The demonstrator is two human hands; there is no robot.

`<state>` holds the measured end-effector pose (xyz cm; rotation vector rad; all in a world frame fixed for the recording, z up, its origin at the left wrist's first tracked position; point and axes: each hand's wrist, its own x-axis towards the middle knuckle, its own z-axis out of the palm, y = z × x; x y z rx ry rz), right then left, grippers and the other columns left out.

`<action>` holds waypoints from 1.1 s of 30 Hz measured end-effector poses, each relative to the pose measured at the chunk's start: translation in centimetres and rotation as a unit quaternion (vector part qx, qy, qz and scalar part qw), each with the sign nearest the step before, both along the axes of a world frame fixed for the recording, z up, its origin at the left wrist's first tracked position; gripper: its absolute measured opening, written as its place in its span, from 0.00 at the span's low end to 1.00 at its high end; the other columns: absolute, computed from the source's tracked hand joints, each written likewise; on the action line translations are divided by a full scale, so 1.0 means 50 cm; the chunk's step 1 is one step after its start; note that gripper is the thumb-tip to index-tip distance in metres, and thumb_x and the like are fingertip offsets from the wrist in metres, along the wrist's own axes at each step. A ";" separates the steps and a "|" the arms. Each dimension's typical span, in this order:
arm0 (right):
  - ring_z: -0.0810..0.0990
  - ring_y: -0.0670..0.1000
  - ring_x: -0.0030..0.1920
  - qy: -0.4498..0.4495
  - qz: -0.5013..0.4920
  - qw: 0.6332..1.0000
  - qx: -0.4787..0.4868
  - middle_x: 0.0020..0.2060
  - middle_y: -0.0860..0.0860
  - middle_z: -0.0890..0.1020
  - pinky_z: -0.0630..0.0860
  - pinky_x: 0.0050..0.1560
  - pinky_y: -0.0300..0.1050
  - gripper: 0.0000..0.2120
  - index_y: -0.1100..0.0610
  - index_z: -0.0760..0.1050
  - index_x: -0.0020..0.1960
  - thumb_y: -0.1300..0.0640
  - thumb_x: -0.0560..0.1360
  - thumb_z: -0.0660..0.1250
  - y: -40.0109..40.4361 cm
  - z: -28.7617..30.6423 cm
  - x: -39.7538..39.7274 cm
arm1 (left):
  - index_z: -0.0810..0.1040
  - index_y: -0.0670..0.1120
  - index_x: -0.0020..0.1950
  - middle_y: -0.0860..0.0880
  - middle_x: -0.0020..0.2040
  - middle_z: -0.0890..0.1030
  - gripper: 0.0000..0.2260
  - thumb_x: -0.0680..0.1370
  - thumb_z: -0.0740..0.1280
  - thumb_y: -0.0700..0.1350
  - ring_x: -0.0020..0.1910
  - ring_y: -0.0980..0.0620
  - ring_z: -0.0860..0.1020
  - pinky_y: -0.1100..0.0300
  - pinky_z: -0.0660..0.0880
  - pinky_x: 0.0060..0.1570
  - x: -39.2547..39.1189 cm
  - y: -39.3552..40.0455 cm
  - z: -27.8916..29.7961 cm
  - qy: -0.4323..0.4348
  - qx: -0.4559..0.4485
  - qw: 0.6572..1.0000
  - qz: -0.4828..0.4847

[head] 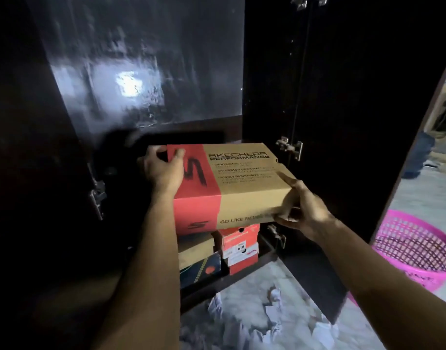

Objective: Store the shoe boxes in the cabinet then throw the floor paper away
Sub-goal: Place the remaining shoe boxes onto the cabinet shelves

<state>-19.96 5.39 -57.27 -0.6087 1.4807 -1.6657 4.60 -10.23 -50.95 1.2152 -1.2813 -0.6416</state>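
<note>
A tan and red Skechers shoe box [239,183] is held level in front of the dark open cabinet [146,79]. My left hand [162,169] grips its far left corner, thumb on the lid. My right hand [302,208] clasps the near right corner. Below it, inside the cabinet's lower part, several shoe boxes are stacked: a red and white one [239,248], a tan one [195,248] and a dark one [200,270]. Crumpled white paper [270,314] lies on the floor in front of the cabinet.
The cabinet's right door [343,122] stands open, with metal hinges on its inner side. A pink plastic basket [419,248] sits on the floor at the right, beyond the door. The left door [27,147] is open too and very dark.
</note>
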 end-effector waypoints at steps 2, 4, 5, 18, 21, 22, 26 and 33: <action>0.81 0.60 0.57 -0.005 -0.007 1.000 0.016 0.56 0.57 0.82 0.85 0.53 0.61 0.16 0.56 0.80 0.52 0.43 0.75 0.72 -0.053 0.013 0.007 | 0.82 0.50 0.58 0.42 0.59 0.81 0.19 0.71 0.71 0.58 0.61 0.42 0.79 0.52 0.75 0.64 0.002 0.026 0.012 -0.090 -0.082 0.992 0.022; 0.80 0.58 0.56 0.007 0.005 1.000 0.023 0.56 0.54 0.81 0.84 0.54 0.62 0.22 0.54 0.80 0.57 0.41 0.71 0.76 -0.106 0.028 0.019 | 0.83 0.53 0.56 0.45 0.56 0.83 0.19 0.68 0.69 0.59 0.58 0.43 0.80 0.50 0.77 0.61 -0.006 0.043 0.015 -0.137 -0.123 0.983 -0.012; 0.80 0.56 0.56 0.014 0.015 1.000 0.023 0.56 0.52 0.80 0.84 0.54 0.62 0.23 0.51 0.80 0.59 0.39 0.69 0.77 -0.131 0.036 0.027 | 0.83 0.55 0.57 0.47 0.57 0.83 0.19 0.68 0.70 0.60 0.58 0.44 0.81 0.50 0.77 0.61 -0.011 0.047 0.011 -0.170 -0.123 0.977 -0.041; 0.81 0.61 0.52 0.294 0.075 0.951 0.056 0.54 0.60 0.80 0.81 0.59 0.57 0.27 0.61 0.77 0.63 0.37 0.82 0.62 -0.366 0.059 0.154 | 0.80 0.61 0.67 0.55 0.68 0.78 0.17 0.81 0.67 0.46 0.70 0.52 0.72 0.53 0.51 0.79 0.047 -0.046 -0.080 -0.375 -0.023 0.923 0.085; 0.82 0.57 0.46 0.259 0.092 0.959 0.063 0.51 0.57 0.81 0.82 0.55 0.55 0.28 0.60 0.74 0.59 0.34 0.79 0.63 -0.403 0.057 0.189 | 0.80 0.62 0.67 0.55 0.69 0.77 0.16 0.81 0.67 0.47 0.72 0.52 0.72 0.52 0.52 0.80 0.074 -0.068 -0.075 -0.377 -0.005 0.921 0.100; 0.82 0.57 0.47 0.253 0.094 0.961 0.058 0.51 0.58 0.82 0.82 0.54 0.55 0.29 0.60 0.75 0.61 0.34 0.79 0.63 -0.414 0.057 0.196 | 0.79 0.62 0.68 0.55 0.70 0.77 0.16 0.82 0.67 0.47 0.72 0.52 0.71 0.51 0.53 0.80 0.079 -0.073 -0.075 -0.380 -0.002 0.919 0.102; 0.83 0.59 0.51 0.231 0.147 0.961 0.040 0.51 0.57 0.82 0.81 0.59 0.58 0.25 0.55 0.76 0.58 0.33 0.79 0.61 -0.441 0.049 0.187 | 0.77 0.63 0.70 0.56 0.70 0.76 0.18 0.82 0.67 0.47 0.72 0.53 0.71 0.52 0.52 0.81 0.078 -0.083 -0.081 -0.396 -0.001 0.911 0.117; 0.82 0.59 0.52 0.170 0.179 0.968 0.045 0.59 0.56 0.81 0.81 0.59 0.57 0.39 0.54 0.69 0.74 0.29 0.73 0.64 -0.462 0.038 0.167 | 0.76 0.63 0.71 0.55 0.71 0.77 0.19 0.82 0.67 0.48 0.72 0.51 0.73 0.49 0.57 0.80 0.077 -0.085 -0.070 -0.425 0.012 0.897 0.119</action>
